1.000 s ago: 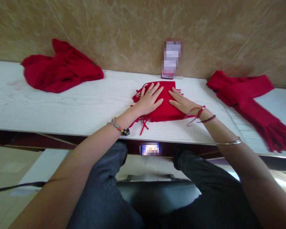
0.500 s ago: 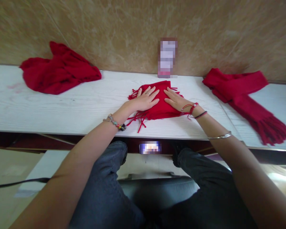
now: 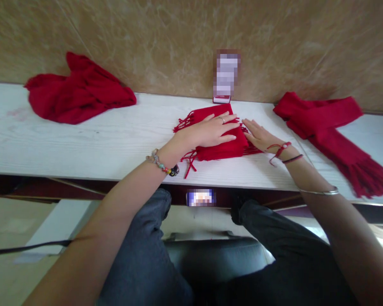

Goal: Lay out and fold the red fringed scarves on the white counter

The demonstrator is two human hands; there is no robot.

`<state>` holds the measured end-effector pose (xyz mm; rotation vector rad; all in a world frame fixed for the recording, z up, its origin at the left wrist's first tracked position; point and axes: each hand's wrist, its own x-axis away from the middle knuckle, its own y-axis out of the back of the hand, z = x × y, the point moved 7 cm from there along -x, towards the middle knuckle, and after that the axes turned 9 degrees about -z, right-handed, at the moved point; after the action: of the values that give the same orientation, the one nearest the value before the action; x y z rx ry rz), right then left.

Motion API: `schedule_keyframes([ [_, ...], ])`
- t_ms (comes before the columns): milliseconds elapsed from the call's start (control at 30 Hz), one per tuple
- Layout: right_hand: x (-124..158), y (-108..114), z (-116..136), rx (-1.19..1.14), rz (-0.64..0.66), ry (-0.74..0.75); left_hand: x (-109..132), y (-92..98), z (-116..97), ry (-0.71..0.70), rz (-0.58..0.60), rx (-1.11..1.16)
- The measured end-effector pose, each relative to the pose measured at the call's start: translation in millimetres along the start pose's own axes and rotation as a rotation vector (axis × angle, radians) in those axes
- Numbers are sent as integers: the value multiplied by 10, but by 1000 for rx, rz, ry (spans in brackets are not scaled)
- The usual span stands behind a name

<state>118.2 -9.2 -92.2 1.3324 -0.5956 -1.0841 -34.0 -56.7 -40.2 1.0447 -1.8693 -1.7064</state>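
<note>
A folded red scarf [image 3: 221, 148] lies on the white wood-grain table in front of me, with fringe sticking out at its left and right sides. My left hand [image 3: 215, 130] rests flat across the top of it, fingers stretched out toward the right. At the scarf's right edge, my right hand [image 3: 258, 135] is palm down with its fingers extended, the fingertips over or beside the fringe there. Neither hand grasps the cloth. Part of the scarf is hidden under my left hand.
A crumpled red cloth [image 3: 79, 93] lies at the left against the brown marbled wall [image 3: 147, 42]. At the right is another red scarf [image 3: 332, 136], loosely crossed, fringe toward me. A blurred box-like object [image 3: 226, 78] stands by the wall. The white table [image 3: 115, 157] ends just above my knees.
My left hand has slid right across the folded scarf. My right hand has moved right, off its top to the fringe at its right edge.
</note>
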Motion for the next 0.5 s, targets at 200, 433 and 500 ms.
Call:
schedule_keyframes([
  [200, 15, -126, 53, 97, 69, 54, -272, -119, -148, -55, 47, 8],
  [433, 3, -130, 90, 82, 40, 116, -486, -168, -161, -110, 77, -77],
  [500, 7, -140, 89, 95, 61, 95, -488, -183, -157, -114, 105, -115],
])
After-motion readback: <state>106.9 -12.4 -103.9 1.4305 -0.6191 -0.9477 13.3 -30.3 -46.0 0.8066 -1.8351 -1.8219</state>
